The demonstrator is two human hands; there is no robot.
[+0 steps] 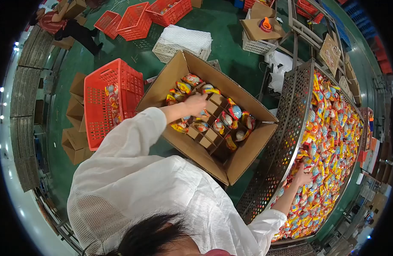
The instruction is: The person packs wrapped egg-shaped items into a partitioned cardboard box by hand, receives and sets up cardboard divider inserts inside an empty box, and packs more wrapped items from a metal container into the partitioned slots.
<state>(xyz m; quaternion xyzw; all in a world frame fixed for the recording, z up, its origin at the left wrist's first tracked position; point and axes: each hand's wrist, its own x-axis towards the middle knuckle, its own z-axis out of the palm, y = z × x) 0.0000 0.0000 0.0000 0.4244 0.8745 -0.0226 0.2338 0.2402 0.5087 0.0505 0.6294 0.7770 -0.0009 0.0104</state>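
An open cardboard box [247, 149] stands in front of me, its inside split into cells by cardboard dividers [213, 106]. Several round items in red, yellow and clear wrappers, such as this wrapped ball [235, 112], sit in the cells. My left hand [195, 105] reaches into the box from the left, its fingers closed downward on a wrapped ball [203, 114], partly hidden by the hand. To the right, my right hand [303, 176] is in a perforated metal bin [290, 106] heaped with the same wrapped balls. Its fingers curl round one wrapped ball [307, 164].
A red crate [94, 115] holding wrapped balls stands left of the box, beside open cartons [74, 143]. Further back are more red crates [134, 21], a white crate with padded sheets [186, 38] and a tape dispenser [265, 24] on cardboard. Another person [62, 23] stands at the upper left.
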